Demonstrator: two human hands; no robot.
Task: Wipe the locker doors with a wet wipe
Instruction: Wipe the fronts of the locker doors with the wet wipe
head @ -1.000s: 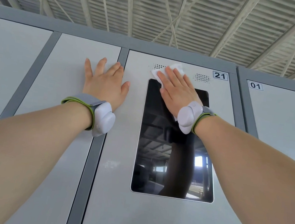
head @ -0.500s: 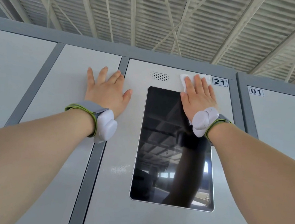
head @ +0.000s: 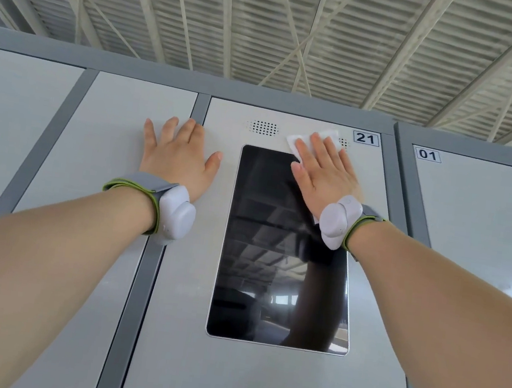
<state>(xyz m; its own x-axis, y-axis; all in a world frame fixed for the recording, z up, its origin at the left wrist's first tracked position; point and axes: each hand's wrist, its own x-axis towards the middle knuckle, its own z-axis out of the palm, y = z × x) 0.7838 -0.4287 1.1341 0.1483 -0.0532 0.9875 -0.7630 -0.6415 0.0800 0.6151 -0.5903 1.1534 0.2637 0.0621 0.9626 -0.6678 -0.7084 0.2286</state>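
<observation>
The light grey locker door marked 21 fills the middle of the view, with a black glass screen set in it. My right hand lies flat with straight fingers near the door's top right and presses a white wet wipe against it, over the screen's upper right corner. Most of the wipe is hidden under the palm. My left hand rests flat with spread fingers on the neighbouring door, its thumb reaching across the grey divider strip.
To the right stands another locker door marked 01, behind a grey frame post. One more door shows at far left. A speaker grille sits above the screen. A ribbed metal ceiling spans overhead.
My right hand slid the wipe from above the screen's top left to the door's upper right near the 21 label. My left hand has stayed in place.
</observation>
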